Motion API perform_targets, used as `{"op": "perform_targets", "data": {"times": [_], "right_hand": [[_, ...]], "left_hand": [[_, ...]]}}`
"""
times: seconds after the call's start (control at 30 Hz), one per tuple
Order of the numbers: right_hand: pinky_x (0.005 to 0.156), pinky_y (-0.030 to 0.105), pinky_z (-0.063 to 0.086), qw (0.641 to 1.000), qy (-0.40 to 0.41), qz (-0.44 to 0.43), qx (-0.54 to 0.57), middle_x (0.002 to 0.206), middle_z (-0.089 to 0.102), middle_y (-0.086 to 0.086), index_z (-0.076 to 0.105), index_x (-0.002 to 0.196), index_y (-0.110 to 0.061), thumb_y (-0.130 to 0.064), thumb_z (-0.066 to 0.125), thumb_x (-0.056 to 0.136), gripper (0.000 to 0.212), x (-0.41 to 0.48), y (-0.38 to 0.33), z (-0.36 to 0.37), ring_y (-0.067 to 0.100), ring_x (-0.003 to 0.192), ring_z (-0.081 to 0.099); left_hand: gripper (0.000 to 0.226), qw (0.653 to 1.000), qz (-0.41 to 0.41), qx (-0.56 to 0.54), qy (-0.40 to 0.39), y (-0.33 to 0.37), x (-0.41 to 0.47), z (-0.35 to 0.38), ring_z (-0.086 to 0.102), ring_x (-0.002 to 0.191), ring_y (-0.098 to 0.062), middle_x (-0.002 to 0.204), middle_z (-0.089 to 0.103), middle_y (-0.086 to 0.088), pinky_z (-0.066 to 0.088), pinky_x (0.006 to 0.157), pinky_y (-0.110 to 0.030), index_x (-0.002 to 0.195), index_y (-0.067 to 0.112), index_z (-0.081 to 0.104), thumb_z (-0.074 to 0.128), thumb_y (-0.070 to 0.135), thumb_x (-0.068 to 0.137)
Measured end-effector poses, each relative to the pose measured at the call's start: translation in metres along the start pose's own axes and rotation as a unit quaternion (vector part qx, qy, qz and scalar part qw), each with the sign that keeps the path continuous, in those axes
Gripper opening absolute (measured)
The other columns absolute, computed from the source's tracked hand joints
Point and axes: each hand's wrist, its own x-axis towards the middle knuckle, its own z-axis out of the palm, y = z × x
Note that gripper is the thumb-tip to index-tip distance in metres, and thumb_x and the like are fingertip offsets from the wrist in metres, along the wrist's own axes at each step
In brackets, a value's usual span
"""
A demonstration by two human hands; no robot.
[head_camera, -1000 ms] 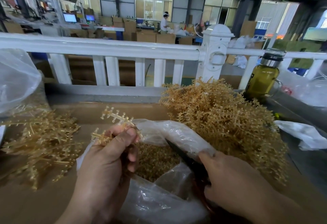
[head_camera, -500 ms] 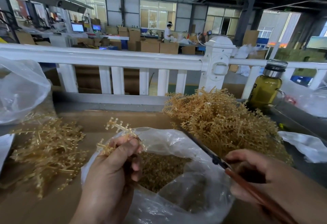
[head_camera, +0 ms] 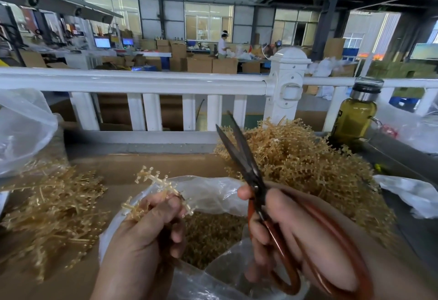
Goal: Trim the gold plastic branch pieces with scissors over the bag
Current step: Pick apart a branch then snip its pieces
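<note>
My left hand (head_camera: 144, 235) grips a gold plastic branch piece (head_camera: 158, 188) over the left rim of a clear plastic bag (head_camera: 213, 195). Small gold trimmed bits (head_camera: 211, 235) fill the bag. My right hand (head_camera: 296, 231) holds scissors (head_camera: 246, 164) with orange-red handles, raised above the bag. Their dark blades point up and away and stand slightly apart. The blades are to the right of the branch piece and do not touch it.
A big heap of gold branches (head_camera: 305, 164) lies at the right, a flatter heap (head_camera: 49, 204) at the left, both on brown cardboard (head_camera: 147, 164). A white railing (head_camera: 151, 83) runs behind. An olive bottle (head_camera: 355, 114) and more clear bags (head_camera: 21, 129) stand at the sides.
My right hand has lifted the scissors from low at the bag's right side to upright above the bag, blades now slightly apart. My left hand keeps hold of the branch piece.
</note>
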Motion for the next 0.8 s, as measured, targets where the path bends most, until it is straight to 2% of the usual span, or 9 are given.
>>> {"op": "perform_targets", "data": {"times": [0.07, 0.1, 0.17, 0.2, 0.37, 0.47, 0.6, 0.7, 0.8], "right_hand": [[0.056, 0.036, 0.055, 0.999, -0.028, -0.037, -0.018, 0.073, 0.068, 0.0, 0.066, 0.111, -0.038, -0.081, 0.07, 0.065, 0.064, -0.007, -0.007, -0.014, 0.026, 0.062, 0.071], [0.055, 0.025, 0.052, 0.999, -0.003, -0.031, -0.03, 0.071, 0.069, -0.005, 0.064, 0.113, -0.045, -0.08, 0.069, 0.064, 0.061, -0.006, 0.001, -0.014, 0.017, 0.059, 0.07], [0.064, 0.016, 0.045, 0.988, 0.03, -0.035, -0.144, 0.071, 0.068, -0.016, 0.06, 0.116, -0.054, -0.082, 0.065, 0.061, 0.062, -0.007, 0.008, -0.019, 0.001, 0.06, 0.066], [0.068, 0.013, 0.041, 0.989, 0.007, -0.037, -0.146, 0.073, 0.067, -0.02, 0.057, 0.117, -0.056, -0.082, 0.064, 0.062, 0.062, -0.006, 0.011, -0.014, -0.004, 0.064, 0.065], [0.079, 0.017, 0.04, 0.975, 0.046, -0.032, -0.214, 0.095, 0.065, -0.031, 0.05, 0.115, -0.065, -0.084, 0.065, 0.052, 0.068, -0.009, 0.019, -0.008, -0.012, 0.086, 0.062], [0.077, 0.011, 0.037, 0.961, 0.062, -0.034, -0.268, 0.115, 0.048, -0.044, 0.041, 0.112, -0.074, -0.09, 0.061, 0.05, 0.067, -0.008, 0.017, -0.005, -0.023, 0.1, 0.049], [0.088, 0.019, 0.044, 0.959, 0.053, -0.033, -0.275, 0.117, 0.049, -0.04, 0.039, 0.116, -0.072, -0.091, 0.06, 0.056, 0.066, -0.008, 0.017, -0.007, -0.019, 0.102, 0.052], [0.09, 0.015, 0.04, 0.952, 0.065, -0.042, -0.295, 0.12, 0.047, -0.042, 0.037, 0.119, -0.069, -0.092, 0.053, 0.057, 0.068, -0.009, 0.018, -0.006, -0.019, 0.107, 0.05], [0.095, 0.011, 0.034, 0.932, 0.078, -0.047, -0.35, 0.122, 0.043, -0.042, 0.025, 0.123, -0.068, -0.083, 0.053, 0.074, 0.059, -0.01, 0.018, -0.004, -0.02, 0.113, 0.044]], "left_hand": [[0.017, 1.0, -0.002, -0.01, -0.022, -0.001, 0.0, -0.001, 0.04, 0.044, -0.015, 0.064, 0.048, -0.007, 0.031, 0.032, -0.022, 0.078, 0.005, 0.055, 0.069, 0.005, 0.07], [0.013, 0.999, -0.003, -0.016, -0.027, 0.0, 0.0, -0.002, 0.04, 0.045, -0.014, 0.065, 0.049, -0.006, 0.032, 0.033, -0.022, 0.076, 0.007, 0.057, 0.068, 0.01, 0.071], [0.012, 1.0, -0.004, -0.01, -0.029, 0.001, -0.001, -0.003, 0.042, 0.047, -0.013, 0.068, 0.052, -0.004, 0.033, 0.035, -0.021, 0.076, 0.011, 0.06, 0.07, 0.015, 0.071], [0.014, 1.0, -0.007, -0.008, -0.023, 0.001, -0.002, -0.004, 0.043, 0.048, -0.012, 0.07, 0.053, -0.004, 0.034, 0.036, -0.021, 0.077, 0.013, 0.061, 0.072, 0.017, 0.07], [0.016, 1.0, -0.016, 0.001, -0.02, 0.0, -0.008, -0.003, 0.044, 0.05, -0.011, 0.073, 0.057, -0.002, 0.035, 0.038, -0.02, 0.077, 0.018, 0.064, 0.076, 0.019, 0.066], [0.017, 1.0, -0.005, 0.008, -0.015, 0.0, -0.008, -0.002, 0.046, 0.048, -0.012, 0.07, 0.057, -0.004, 0.036, 0.038, -0.022, 0.072, 0.017, 0.064, 0.079, 0.014, 0.064], [0.01, 1.0, 0.009, 0.015, -0.008, 0.001, -0.008, 0.001, 0.045, 0.046, -0.014, 0.068, 0.056, -0.007, 0.035, 0.036, -0.023, 0.066, 0.015, 0.065, 0.075, 0.014, 0.066], [0.011, 1.0, 0.014, 0.016, 0.004, 0.001, -0.008, 0.002, 0.046, 0.045, -0.015, 0.067, 0.057, -0.007, 0.035, 0.035, -0.024, 0.066, 0.015, 0.067, 0.077, 0.013, 0.064], [0.005, 1.0, 0.012, 0.012, 0.01, 0.002, -0.008, 0.003, 0.046, 0.045, -0.015, 0.066, 0.057, -0.007, 0.035, 0.035, -0.023, 0.067, 0.016, 0.067, 0.073, 0.015, 0.067]]}}
